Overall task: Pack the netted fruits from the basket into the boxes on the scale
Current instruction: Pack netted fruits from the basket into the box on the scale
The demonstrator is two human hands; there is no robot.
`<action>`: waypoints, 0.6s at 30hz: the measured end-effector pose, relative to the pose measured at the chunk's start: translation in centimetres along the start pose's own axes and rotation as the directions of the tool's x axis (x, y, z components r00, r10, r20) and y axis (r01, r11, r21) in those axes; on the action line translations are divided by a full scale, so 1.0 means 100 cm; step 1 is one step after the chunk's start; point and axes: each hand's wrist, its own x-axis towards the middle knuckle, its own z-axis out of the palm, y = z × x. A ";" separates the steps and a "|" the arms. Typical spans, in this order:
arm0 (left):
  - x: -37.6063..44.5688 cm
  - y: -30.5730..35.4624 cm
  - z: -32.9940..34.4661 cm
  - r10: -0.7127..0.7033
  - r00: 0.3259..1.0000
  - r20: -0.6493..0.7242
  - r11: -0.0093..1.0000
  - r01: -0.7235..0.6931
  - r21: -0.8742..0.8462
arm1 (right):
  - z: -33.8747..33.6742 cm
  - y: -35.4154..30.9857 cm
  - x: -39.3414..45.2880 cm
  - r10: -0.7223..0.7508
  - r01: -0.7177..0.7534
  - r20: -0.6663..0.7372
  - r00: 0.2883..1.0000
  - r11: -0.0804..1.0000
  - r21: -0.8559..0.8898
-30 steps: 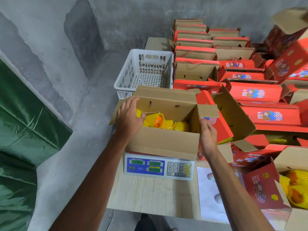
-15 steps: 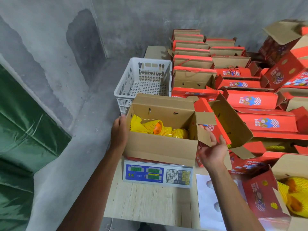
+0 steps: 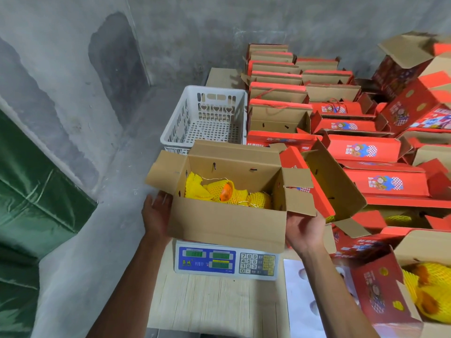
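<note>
An open cardboard box (image 3: pixel 227 223) stands on the digital scale (image 3: pixel 227 261). Inside it lie several fruits in yellow foam nets (image 3: pixel 227 193), one showing orange skin. My left hand (image 3: pixel 156 213) lies flat against the box's left side, fingers straight. At the right end my right hand (image 3: pixel 305 228) is palm-up under the side flap, its fingertips behind the cardboard. The white plastic basket (image 3: pixel 205 118) behind the box holds nothing that I can see.
Many red gift boxes (image 3: pixel 361 152) crowd the right side and back, some open. Another open box with netted fruit (image 3: pixel 429 293) sits at the lower right. A wooden tabletop (image 3: pixel 214 303) carries the scale; a green tarp (image 3: pixel 31 196) hangs at left.
My left hand came off the box's left flap and down onto the side wall. My right hand dropped from the right flap to below it, palm turned up. The left flap now stands out.
</note>
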 end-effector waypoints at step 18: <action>0.015 0.009 0.027 -0.025 0.999 -0.033 0.826 0.039 0.563 | -0.006 0.014 0.011 0.070 -0.098 -0.078 0.994 0.881 -0.464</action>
